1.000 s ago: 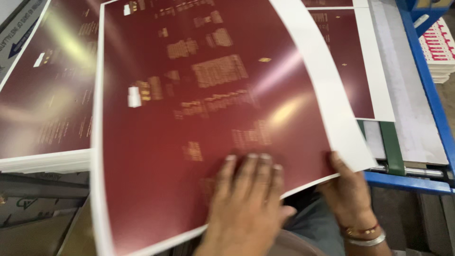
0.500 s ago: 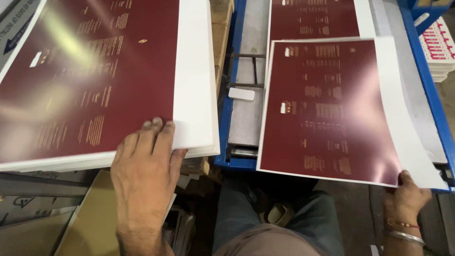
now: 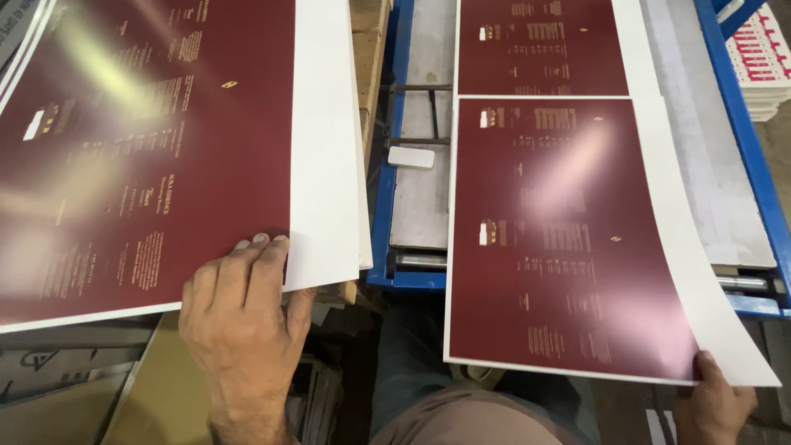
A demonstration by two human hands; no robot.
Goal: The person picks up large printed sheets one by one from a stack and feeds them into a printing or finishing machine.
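My left hand (image 3: 243, 317) rests at the near edge of a stack of glossy dark red printed sheets (image 3: 148, 140) with a white margin, fingertips under its lower right part. My right hand (image 3: 713, 404) pinches the near right corner of another dark red sheet (image 3: 568, 239) with gold print. That sheet lies over the blue-framed machine bed and overhangs its front edge toward me. A further red sheet (image 3: 540, 45) lies beyond it on the bed.
The blue metal frame (image 3: 383, 206) and grey bed (image 3: 420, 198) stand between the two piles, with a small white block (image 3: 410, 156) on the bed. A stack of red-and-white printed cards (image 3: 762, 58) sits at the far right. Brown cardboard (image 3: 156, 395) lies below the left stack.
A second ago both hands held one sheet in front of me. It now lies on the left stack, and my right hand has drawn another sheet on the bed closer.
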